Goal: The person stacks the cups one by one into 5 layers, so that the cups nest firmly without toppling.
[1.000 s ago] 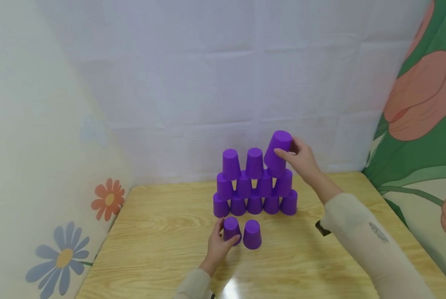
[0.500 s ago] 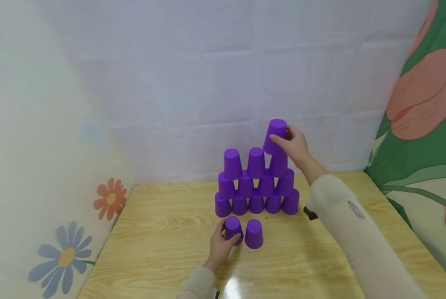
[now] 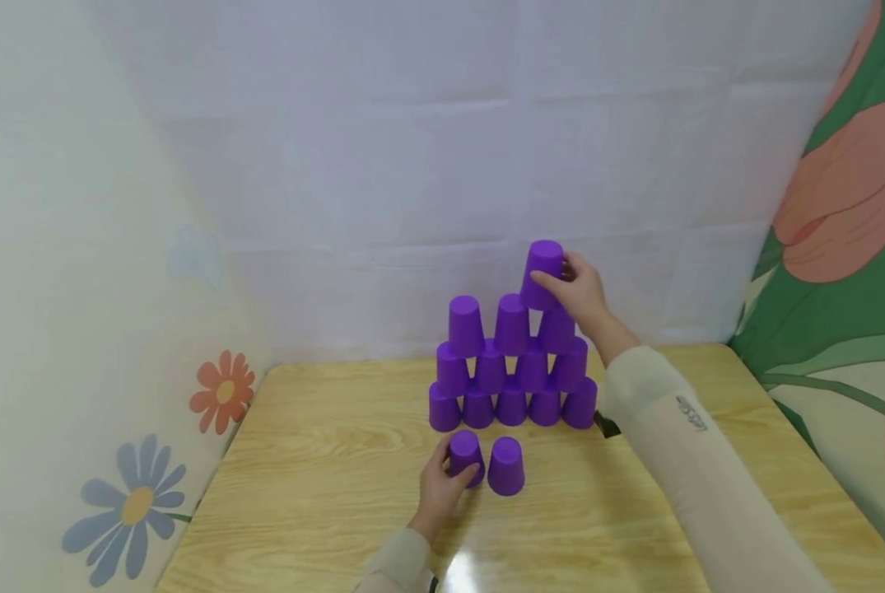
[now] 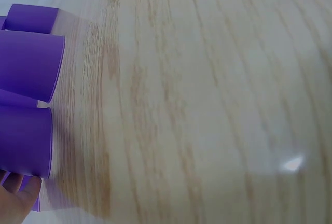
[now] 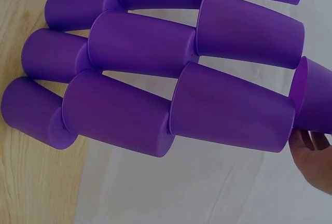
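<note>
Upside-down purple cups stand in a stepped stack on the table, three of them in the third row (image 3: 512, 327). My right hand (image 3: 584, 296) grips a purple cup (image 3: 542, 276) by its side, mouth down, at the level just above that row. It is over the gap between the middle and right cups; in the right wrist view the raised cup's rim (image 5: 299, 89) is close to their bases, and I cannot tell whether it rests on them. In front of the stack, my left hand (image 3: 440, 492) holds another upside-down cup (image 3: 464, 455) on the table. Beside that stands a further cup (image 3: 506, 466).
The wooden table (image 3: 323, 461) runs back to a white cloth (image 3: 368, 206) hung behind the stack. Flower-patterned walls (image 3: 842, 214) flank it on both sides. Several cups make up the two lower rows (image 3: 511, 403).
My right hand has carried its cup up and left from beside the third row's right cup to above that row, lowering it slightly at the end. The left hand stays at its cup.
</note>
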A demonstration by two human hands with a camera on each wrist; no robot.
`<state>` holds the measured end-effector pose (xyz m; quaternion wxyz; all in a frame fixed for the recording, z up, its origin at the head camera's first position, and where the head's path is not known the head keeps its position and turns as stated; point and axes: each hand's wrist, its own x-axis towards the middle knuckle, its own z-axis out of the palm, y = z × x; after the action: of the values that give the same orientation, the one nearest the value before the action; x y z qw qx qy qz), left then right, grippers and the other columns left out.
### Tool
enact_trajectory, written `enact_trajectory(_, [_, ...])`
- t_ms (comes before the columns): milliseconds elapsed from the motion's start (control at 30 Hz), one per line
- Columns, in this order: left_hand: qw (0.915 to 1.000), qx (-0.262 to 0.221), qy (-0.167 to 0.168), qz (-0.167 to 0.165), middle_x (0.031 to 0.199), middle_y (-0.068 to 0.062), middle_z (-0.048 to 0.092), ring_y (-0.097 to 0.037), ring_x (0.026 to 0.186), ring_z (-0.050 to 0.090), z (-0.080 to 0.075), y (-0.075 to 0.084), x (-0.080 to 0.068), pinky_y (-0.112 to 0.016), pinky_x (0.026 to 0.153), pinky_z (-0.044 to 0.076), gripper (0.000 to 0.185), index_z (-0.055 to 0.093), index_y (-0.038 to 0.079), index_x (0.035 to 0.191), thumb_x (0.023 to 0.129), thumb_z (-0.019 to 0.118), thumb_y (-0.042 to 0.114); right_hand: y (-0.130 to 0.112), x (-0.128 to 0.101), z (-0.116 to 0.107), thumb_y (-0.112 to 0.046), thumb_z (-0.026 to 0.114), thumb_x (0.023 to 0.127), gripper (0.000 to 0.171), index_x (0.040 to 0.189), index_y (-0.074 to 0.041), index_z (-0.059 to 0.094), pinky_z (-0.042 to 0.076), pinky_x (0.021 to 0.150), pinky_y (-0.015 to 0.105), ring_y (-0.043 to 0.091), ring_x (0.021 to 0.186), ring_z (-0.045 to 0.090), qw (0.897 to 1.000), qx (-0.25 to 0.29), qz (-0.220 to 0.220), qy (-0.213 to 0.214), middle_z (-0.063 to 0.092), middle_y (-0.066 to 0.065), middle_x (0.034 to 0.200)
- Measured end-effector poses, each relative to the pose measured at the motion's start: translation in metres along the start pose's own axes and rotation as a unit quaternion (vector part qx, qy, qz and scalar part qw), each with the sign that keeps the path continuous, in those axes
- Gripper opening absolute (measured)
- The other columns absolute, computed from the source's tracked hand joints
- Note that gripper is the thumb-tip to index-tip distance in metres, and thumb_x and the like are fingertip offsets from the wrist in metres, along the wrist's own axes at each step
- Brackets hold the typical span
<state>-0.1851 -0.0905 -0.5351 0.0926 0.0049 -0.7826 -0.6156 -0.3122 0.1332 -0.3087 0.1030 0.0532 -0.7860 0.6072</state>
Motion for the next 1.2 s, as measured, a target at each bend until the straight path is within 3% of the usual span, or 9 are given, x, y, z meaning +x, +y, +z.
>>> enact_trajectory(267, [0.9997,0.022,0.007,0.004,0.122,-0.031,0.054,-0.046,0.115,0.051,0.002,-0.002,0.002,-0.05,0.095,0.049,0.058,0.05,-0.005,0.126,0.072,0.072,-0.002,0.001,0.003,0.0,-0.022,0.065,0.086,0.054,0.132,-0.001,0.046,0.043,0.103,0.043,0.035,0.12,0.05,1.0,0.003,-0.008,-0.002,0.052,0.024,0.13])
enact_trajectory(667, [0.9998,0.013,0.011,0.005,0.122,-0.03,0.055,-0.045,0.115,0.051,0.003,0.001,0.0,-0.049,0.094,0.049,0.057,0.051,-0.004,0.126,0.073,0.073,0.0,0.003,0.003,-0.001,-0.022,0.065,0.087,0.056,0.133,0.0,0.044,0.042,0.104,0.042,0.035,0.119,0.051,1.0,0.003,-0.005,-0.013,0.052,0.024,0.13])
enact_trajectory(900, [0.9997,0.021,0.01,-0.001,0.121,-0.032,0.055,-0.046,0.113,0.053,-0.003,0.001,0.001,-0.048,0.091,0.051,0.057,0.052,-0.006,0.125,0.073,0.073,0.001,0.003,-0.003,-0.006,-0.021,0.064,0.088,0.063,0.14,-0.001,0.036,0.038,0.108,0.043,0.035,0.126,0.046,0.999,-0.016,-0.009,-0.037,0.047,0.024,0.136])
enact_trajectory(1200, [0.9996,0.026,-0.01,-0.007,0.125,-0.028,0.055,-0.044,0.118,0.049,-0.013,0.004,0.001,-0.051,0.097,0.047,0.058,0.05,-0.005,0.127,0.075,0.073,0.006,0.008,-0.014,-0.02,-0.017,0.062,0.087,0.066,0.143,0.0,0.031,0.035,0.11,0.046,0.04,0.129,0.04,0.998,-0.042,-0.014,-0.049,0.042,0.027,0.139])
